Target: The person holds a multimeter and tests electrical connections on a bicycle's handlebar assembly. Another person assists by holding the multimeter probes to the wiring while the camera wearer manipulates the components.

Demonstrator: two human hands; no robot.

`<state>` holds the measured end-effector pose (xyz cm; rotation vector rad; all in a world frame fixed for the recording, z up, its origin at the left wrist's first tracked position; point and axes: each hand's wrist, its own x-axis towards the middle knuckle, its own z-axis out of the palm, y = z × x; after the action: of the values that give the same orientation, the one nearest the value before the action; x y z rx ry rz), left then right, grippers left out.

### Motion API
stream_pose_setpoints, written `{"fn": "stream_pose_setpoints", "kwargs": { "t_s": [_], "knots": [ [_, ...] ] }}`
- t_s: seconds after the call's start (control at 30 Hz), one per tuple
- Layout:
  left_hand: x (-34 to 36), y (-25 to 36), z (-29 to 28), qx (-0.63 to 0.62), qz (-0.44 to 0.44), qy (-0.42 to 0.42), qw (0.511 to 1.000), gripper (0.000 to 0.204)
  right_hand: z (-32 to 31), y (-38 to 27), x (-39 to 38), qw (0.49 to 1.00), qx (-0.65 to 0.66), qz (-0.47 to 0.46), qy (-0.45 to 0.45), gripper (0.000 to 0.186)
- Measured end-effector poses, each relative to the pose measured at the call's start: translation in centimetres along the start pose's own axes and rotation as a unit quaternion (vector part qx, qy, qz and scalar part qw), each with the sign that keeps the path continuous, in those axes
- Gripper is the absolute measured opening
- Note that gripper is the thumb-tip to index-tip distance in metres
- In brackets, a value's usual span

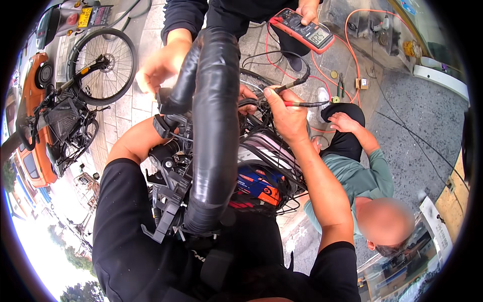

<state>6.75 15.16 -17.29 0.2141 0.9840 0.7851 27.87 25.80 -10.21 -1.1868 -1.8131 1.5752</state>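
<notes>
A thick handlebar wrapped in black tape (216,116) crosses the middle and hides much of what lies behind it. My right hand (289,117) pinches two test probes: a red one (297,104) and a black one (297,81), tips pointing left at dark wiring. My left forearm passes behind the handlebar. Fingers of my left hand (245,109) show past it, closed around a black cable (247,102); the rest is hidden. Another person's hand holds a red multimeter (302,30) with a lit display. That person's other hand (163,65) is by the handlebar's left end.
Below my hands, a wire basket (287,183) holds a blue and orange package (259,183). A person in green (359,173) crouches at right. Pliers (341,85), a small box (361,83) and orange cable (356,50) lie on the ground. A bicycle wheel (132,65) stands left.
</notes>
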Motion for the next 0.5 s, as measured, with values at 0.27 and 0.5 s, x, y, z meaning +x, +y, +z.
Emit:
{"fn": "stream_pose_setpoints", "kwargs": {
  "t_s": [0.27, 0.5],
  "knots": [
    [-0.14, -0.41, -0.22, -0.009, 0.040, -0.021, 0.999, 0.017, 0.23, -0.59, 0.07, 0.999, 0.037, -0.001, 0.004, 0.021],
    [0.74, -0.42, -0.09, 0.022, -0.061, 0.059, 0.996, 0.017, 0.15, -0.45, 0.08, 1.000, 0.024, 0.005, -0.004, 0.022]
  ]
}}
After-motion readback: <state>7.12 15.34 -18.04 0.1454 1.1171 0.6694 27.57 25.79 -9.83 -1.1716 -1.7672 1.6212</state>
